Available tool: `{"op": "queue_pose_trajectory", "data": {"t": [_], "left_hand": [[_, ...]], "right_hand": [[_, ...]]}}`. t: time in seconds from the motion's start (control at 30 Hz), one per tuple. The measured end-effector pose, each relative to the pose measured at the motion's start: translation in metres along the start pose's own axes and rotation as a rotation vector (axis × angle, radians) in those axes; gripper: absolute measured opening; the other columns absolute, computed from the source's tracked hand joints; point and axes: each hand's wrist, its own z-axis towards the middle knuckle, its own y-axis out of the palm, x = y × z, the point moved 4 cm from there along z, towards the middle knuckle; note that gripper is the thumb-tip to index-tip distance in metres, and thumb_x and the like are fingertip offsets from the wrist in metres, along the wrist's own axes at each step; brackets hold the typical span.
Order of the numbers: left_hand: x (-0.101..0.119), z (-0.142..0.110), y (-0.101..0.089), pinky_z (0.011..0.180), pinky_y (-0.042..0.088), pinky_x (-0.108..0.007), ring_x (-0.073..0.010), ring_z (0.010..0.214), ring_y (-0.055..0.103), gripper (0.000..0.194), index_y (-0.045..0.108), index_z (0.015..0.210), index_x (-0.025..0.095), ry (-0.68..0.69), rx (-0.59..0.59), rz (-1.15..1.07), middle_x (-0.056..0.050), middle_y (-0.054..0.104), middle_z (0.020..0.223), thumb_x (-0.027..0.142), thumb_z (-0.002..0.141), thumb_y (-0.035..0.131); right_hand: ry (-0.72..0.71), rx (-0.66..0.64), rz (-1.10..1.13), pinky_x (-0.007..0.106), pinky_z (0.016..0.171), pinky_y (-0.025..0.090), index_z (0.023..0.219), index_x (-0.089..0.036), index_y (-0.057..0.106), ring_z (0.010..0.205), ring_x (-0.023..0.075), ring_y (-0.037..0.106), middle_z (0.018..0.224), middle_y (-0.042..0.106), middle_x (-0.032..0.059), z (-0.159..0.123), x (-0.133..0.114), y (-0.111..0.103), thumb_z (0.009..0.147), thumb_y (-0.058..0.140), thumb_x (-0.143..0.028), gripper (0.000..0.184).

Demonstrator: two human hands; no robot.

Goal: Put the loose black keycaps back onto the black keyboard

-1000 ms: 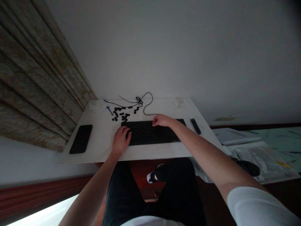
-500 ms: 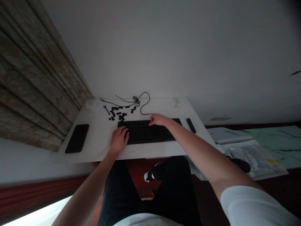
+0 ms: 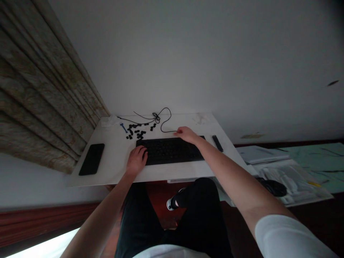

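Note:
On the white desk lies a black keyboard (image 3: 169,152), and my left hand (image 3: 137,159) rests over its left end with the fingers slightly spread on it. My right hand (image 3: 186,134) is at the keyboard's back edge, right of its middle. Its fingers are pressed together; what they hold, if anything, is too small to tell. Several loose black keycaps (image 3: 137,131) are scattered behind the keyboard's left part. Left of these lies a small blue tool (image 3: 123,128).
A thin black cable (image 3: 156,116), partly bundled, runs along the back of the desk (image 3: 115,157). A black phone (image 3: 91,159) lies at the left and a dark narrow bar (image 3: 217,143) at the right. Clear plastic (image 3: 109,121) sits in the back left corner, near the curtain (image 3: 53,89).
My right hand has moved slightly back and to the right, from over the keys to the keyboard's back edge. My left hand stays on the left end. The view has shifted slightly.

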Motion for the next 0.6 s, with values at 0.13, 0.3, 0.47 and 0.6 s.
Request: {"op": "queue_pose_trajectory", "data": {"t": [0.13, 0.3, 0.47, 0.6], "left_hand": [[0.0, 0.0, 0.0, 0.102, 0.049, -0.046, -0.0279, 0.115, 0.06, 0.027, 0.065, 0.115, 0.018, -0.002, 0.005, -0.012, -0.013, 0.065, 0.118, 0.027, 0.098, 0.046], [0.001, 0.001, 0.0, 0.104, 0.047, -0.046, -0.0279, 0.116, 0.06, 0.027, 0.065, 0.116, 0.018, -0.021, 0.001, -0.024, -0.013, 0.065, 0.12, 0.028, 0.097, 0.048], [0.002, -0.001, 0.001, 0.107, 0.045, -0.047, -0.0284, 0.119, 0.058, 0.027, 0.065, 0.117, 0.02, -0.039, -0.01, -0.038, -0.013, 0.064, 0.123, 0.028, 0.097, 0.049], [-0.009, 0.005, -0.001, 0.11, 0.044, -0.048, -0.0279, 0.123, 0.055, 0.029, 0.064, 0.119, 0.021, -0.098, 0.028, -0.085, -0.012, 0.06, 0.128, 0.032, 0.096, 0.05]], "right_hand": [[0.111, 0.385, -0.004, 0.03, 0.065, 0.039, 0.076, -0.019, 0.065, 0.071, 0.0205, 0.06, 0.078, 0.07, 0.0088, -0.027, 0.052, -0.023, 0.092, 0.053, -0.044, 0.033], [0.141, 0.736, -0.015, 0.037, 0.076, 0.045, 0.08, -0.018, 0.065, 0.075, 0.0238, 0.059, 0.08, 0.066, 0.012, -0.083, 0.115, -0.016, 0.095, 0.042, -0.051, 0.043], [0.113, 0.909, 0.007, 0.042, 0.084, 0.049, 0.094, -0.015, 0.067, 0.087, 0.026, 0.06, 0.097, 0.065, 0.0162, -0.113, 0.13, 0.01, 0.096, 0.039, -0.052, 0.047], [0.096, 0.854, -0.009, 0.043, 0.087, 0.049, 0.1, -0.016, 0.068, 0.093, 0.0274, 0.062, 0.099, 0.067, 0.0158, -0.112, 0.125, 0.015, 0.099, 0.035, -0.052, 0.049]]}}
